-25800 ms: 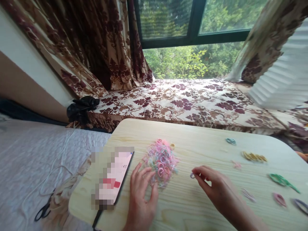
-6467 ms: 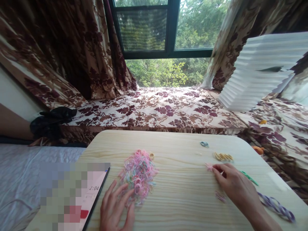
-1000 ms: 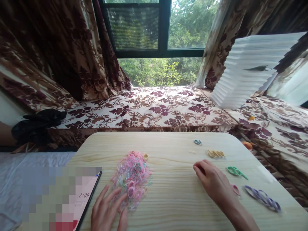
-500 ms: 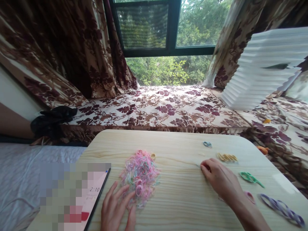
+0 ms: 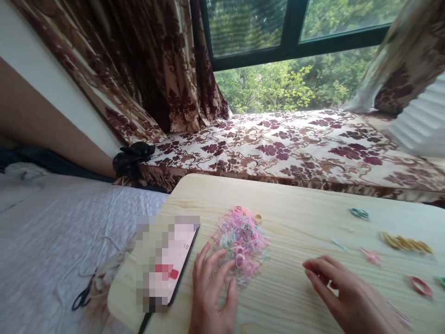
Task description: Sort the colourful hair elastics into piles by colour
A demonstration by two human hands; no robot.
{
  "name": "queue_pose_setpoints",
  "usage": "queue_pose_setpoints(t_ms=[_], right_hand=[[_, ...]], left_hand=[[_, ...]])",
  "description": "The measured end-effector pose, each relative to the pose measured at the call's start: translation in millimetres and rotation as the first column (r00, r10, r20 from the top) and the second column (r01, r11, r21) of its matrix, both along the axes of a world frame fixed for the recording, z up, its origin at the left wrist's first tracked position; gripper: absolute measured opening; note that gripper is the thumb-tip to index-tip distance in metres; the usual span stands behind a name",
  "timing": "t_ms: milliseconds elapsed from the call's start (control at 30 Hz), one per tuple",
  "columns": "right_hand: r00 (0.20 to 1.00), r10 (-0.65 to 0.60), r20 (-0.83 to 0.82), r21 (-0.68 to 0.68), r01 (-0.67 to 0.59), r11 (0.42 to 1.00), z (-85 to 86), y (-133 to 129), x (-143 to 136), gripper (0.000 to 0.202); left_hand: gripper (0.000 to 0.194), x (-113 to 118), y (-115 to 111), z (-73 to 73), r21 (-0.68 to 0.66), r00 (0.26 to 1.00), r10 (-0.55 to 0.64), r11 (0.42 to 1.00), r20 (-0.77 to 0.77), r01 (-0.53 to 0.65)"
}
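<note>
A tangled heap of small bands [image 5: 241, 243], mostly pink with lilac and pale green, lies loosely spread. Right of the heap lie a thin pale-blue strand [image 5: 340, 245], a pink cluster [image 5: 370, 256], teal loops [image 5: 359, 213], a yellow row [image 5: 406, 242] and a darker-pink loop [image 5: 421, 286].

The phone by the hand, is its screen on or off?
On. The phone's screen glows pale pink, with red patches and dark digits showing, though part of it is blurred out.

The left hand [image 5: 213, 290] and right hand [image 5: 347, 290] are showing bare, their slim fingers [image 5: 221, 274] tapering toward rounded tips.
</note>
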State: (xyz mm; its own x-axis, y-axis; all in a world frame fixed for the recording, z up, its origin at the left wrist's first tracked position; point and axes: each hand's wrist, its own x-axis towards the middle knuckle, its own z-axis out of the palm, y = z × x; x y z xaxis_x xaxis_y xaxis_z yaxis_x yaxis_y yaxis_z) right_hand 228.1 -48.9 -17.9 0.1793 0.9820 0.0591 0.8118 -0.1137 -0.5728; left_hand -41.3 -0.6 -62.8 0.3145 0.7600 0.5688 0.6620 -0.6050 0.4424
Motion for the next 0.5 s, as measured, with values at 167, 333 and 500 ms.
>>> queue_pose_setpoints(t_ms=[167, 333, 500], right_hand=[[0.993, 0.114, 0.013, -0.062, -0.113, 0.992, -3.7, 23, -28, 0.028], [0.988, 0.128, 0.08, -0.12, -0.118, 0.986, -1.8, 39, -43, 0.025], [0.968, 0.165, 0.188, -0.125, -0.143, 0.982, 0.4, 45, -53, 0.024]], left_hand=[[0.031, 4, -3, 3.9, -0.059, 0.997, 0.048, 0.997, 0.065, -0.044], [0.033, -3, 0, 2.0, 0.003, 1.0, -0.007, 1.0, -0.028, 0.007], [0.034, -5, 1, 0.3, 0.011, 1.0, -0.006, 1.0, -0.018, 0.006]])
